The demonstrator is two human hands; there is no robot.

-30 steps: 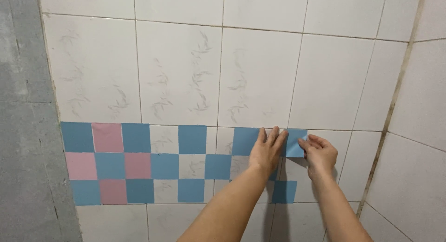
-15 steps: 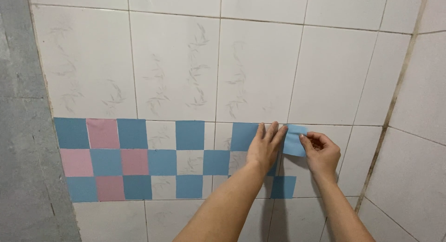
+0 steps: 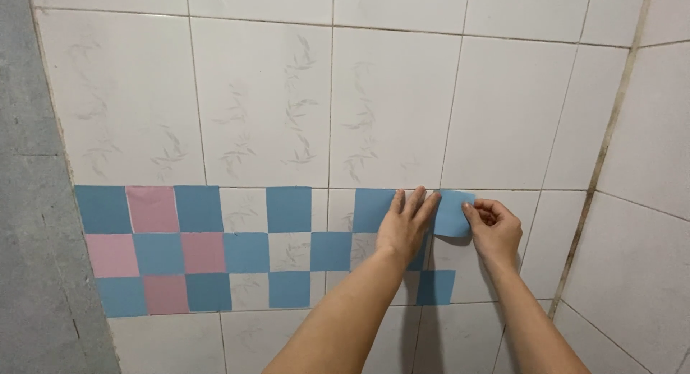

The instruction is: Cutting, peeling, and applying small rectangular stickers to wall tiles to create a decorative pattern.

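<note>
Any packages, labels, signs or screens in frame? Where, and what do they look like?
No packages, signs or screens. Nearest to a label:
Blue square sticker, on the white tiled wall, between left hand and right hand; right edge lifted off the wall.
Checkered band of stickers, left of the hands: blue and pink squares in three rows, unprinted.

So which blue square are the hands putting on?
Find the white tiled wall and follow its blue and pink checker band rightward. Between the left hand and right hand is a blue square sticker, the only one curling off the wall.
</note>
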